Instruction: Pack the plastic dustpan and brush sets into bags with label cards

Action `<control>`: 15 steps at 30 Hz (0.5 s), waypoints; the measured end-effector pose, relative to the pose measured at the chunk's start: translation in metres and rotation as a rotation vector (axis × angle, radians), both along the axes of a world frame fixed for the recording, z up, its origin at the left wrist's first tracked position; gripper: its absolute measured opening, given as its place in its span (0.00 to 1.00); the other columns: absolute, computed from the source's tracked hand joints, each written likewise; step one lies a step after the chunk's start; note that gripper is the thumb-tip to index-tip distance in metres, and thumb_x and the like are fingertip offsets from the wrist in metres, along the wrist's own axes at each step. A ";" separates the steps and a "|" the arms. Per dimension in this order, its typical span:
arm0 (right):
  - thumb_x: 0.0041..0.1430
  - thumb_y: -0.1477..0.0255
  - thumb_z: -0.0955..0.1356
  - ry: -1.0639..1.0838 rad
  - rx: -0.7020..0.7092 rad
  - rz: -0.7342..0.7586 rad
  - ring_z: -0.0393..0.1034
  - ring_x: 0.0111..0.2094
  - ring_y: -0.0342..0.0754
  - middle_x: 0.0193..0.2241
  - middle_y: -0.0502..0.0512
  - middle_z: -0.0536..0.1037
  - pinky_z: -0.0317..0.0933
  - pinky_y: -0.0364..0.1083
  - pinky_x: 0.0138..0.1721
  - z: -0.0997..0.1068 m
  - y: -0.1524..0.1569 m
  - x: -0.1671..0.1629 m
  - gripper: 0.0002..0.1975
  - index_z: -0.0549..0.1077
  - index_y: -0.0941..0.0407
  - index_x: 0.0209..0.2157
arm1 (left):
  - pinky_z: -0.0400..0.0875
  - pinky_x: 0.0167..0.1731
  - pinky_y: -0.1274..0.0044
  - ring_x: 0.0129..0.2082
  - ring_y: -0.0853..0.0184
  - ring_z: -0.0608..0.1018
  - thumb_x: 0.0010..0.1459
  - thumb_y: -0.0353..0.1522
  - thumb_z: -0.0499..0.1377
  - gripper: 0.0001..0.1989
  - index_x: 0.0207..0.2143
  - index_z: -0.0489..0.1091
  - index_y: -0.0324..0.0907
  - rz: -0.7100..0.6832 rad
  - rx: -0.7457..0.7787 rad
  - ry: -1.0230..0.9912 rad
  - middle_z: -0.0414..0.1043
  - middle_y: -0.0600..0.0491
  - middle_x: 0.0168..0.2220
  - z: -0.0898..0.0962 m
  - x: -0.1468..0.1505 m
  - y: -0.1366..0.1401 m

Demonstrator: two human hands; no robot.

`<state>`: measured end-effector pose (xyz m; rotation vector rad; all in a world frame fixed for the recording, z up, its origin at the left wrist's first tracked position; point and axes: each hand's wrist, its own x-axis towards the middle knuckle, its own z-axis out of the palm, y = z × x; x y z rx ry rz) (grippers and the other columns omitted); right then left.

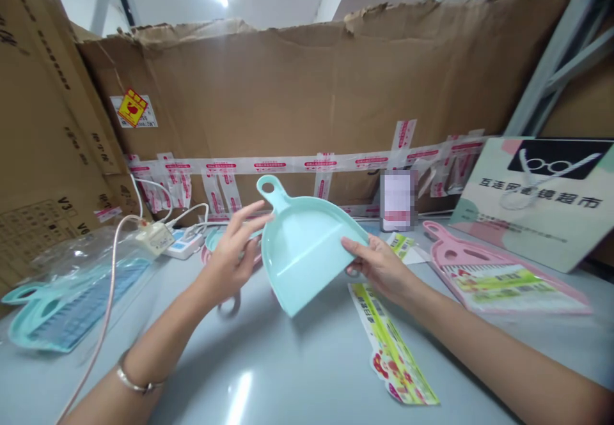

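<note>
Mint-green plastic dustpan [307, 246], held up in front of the middle of the long carton [288, 92], above the grey table [230, 361]. Pan smooth and shallow, with a raised rim curving round the back and a faint straight crease crossing the inner face. Stubby handle with an oval hole, pointing up and left toward the carton; straight lip slanting away from the carton, lowest at its left corner.

Right hand [384, 268] clamped on the pan's right corner, thumb on the inner face, other fingers partly hidden behind. Left hand [235, 246] with digits spread apart beside the handle; could not tell whether the tips touched.

Carton limited the far side. Widest open room lay on the table's near side, away from the carton, between left forearm and printed card [398, 348]. Pink dustpan set [513, 278] bounded the carton's right front; bagged blue-green set [81, 310] its left front.
</note>
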<state>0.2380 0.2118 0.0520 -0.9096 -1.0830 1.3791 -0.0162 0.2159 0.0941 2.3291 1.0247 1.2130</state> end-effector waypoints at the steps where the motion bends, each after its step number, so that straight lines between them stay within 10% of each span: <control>1: 0.41 0.65 0.73 0.034 0.009 -0.022 0.66 0.20 0.39 0.22 0.47 0.73 0.63 0.38 0.19 0.000 -0.002 -0.004 0.15 0.69 0.57 0.29 | 0.67 0.45 0.69 0.47 0.63 0.71 0.57 0.32 0.48 0.21 0.54 0.57 0.47 0.000 -0.119 -0.161 0.60 0.47 0.54 -0.002 0.004 0.000; 5: 0.44 0.63 0.71 -0.071 0.080 0.029 0.68 0.25 0.42 0.25 0.48 0.73 0.67 0.42 0.23 -0.005 -0.011 -0.017 0.15 0.70 0.56 0.33 | 0.71 0.37 0.71 0.41 0.61 0.74 0.58 0.45 0.46 0.25 0.55 0.55 0.45 -0.063 -0.563 -0.560 0.68 0.47 0.48 -0.011 0.017 -0.002; 15: 0.52 0.67 0.62 -1.167 0.449 -0.070 0.59 0.53 0.55 0.51 0.58 0.67 0.55 0.55 0.51 -0.011 0.019 0.039 0.22 0.64 0.54 0.50 | 0.68 0.20 0.81 0.20 0.71 0.73 0.46 0.43 0.60 0.15 0.31 0.68 0.41 0.252 -0.713 -0.624 0.71 0.57 0.22 -0.010 0.011 0.008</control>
